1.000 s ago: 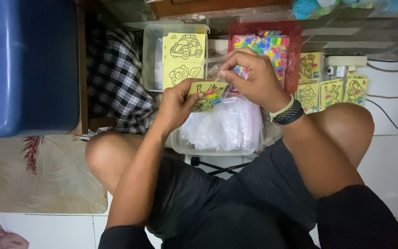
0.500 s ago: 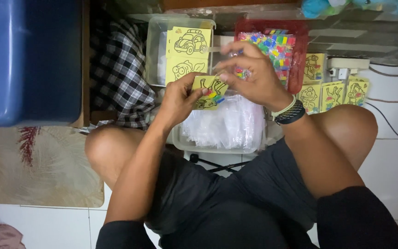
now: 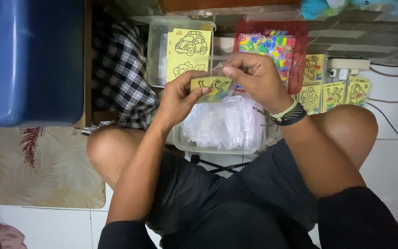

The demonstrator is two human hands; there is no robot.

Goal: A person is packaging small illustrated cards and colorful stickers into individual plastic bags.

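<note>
My left hand (image 3: 178, 97) grips a small yellow picture card (image 3: 212, 85) with a black outline drawing, held flat above my lap. My right hand (image 3: 255, 78) pinches the top right of the same card, along with what looks like a thin clear sleeve. Right below the hands sits a clear tub of clear plastic bags (image 3: 224, 125). Just beyond them a clear box (image 3: 155, 55) holds more yellow cards (image 3: 190, 44) with cartoon outlines, and a red tray (image 3: 296, 69) holds many small coloured packets.
A big blue plastic bin (image 3: 28, 60) stands at the left beside a black-and-white checked cloth (image 3: 120, 78). More yellow cards (image 3: 330, 90) lie on the white tiles at the right, by a power strip (image 3: 346, 64) and cables. A patterned mat (image 3: 38, 166) is at lower left.
The card has tipped from facing me to lying flatter, and both hands have lifted it slightly towards the boxes. The view has shifted a little.
</note>
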